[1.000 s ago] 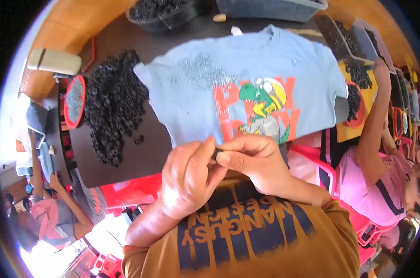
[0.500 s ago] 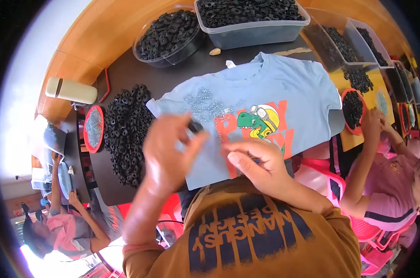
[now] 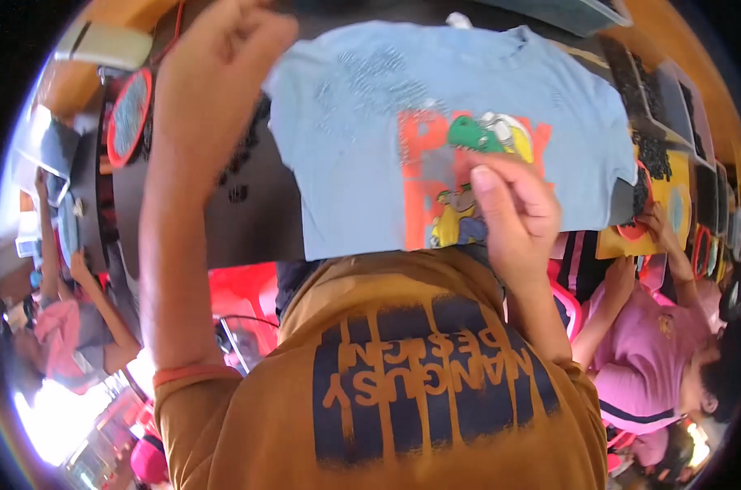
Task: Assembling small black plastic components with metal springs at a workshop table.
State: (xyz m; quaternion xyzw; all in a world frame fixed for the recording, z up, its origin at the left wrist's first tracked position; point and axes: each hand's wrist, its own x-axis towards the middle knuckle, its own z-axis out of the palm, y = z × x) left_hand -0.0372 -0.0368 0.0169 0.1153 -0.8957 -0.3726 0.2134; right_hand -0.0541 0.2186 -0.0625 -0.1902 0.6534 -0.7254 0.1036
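A light blue T-shirt [image 3: 346, 188] with a cartoon dinosaur print lies spread on the dark table before me. Small silvery pieces, perhaps springs [image 3: 378, 77], are scattered over its upper left part. My right hand [image 3: 521, 204] is above the print, thumb and fingertips pinched together; anything between them is too small to make out. My left hand [image 3: 223, 61] is raised at the upper left, over the heap of small black parts [image 3: 244, 155], most of which my forearm hides. Its fingers are curled but smeared by motion, so I cannot see whether they hold something.
At the left stand a red-rimmed dish [image 3: 129, 118] of silvery pieces and a cream-coloured bottle [image 3: 109, 45]. A clear tub [image 3: 550, 12] edges the top. Co-workers sit on both sides; the right one's hand [image 3: 660, 224] is by a red dish [image 3: 631, 233].
My left hand has moved up and left, away from the right hand; the black part seen at its fingers no longer shows. My right hand has drawn rightward and closed. The view has shifted.
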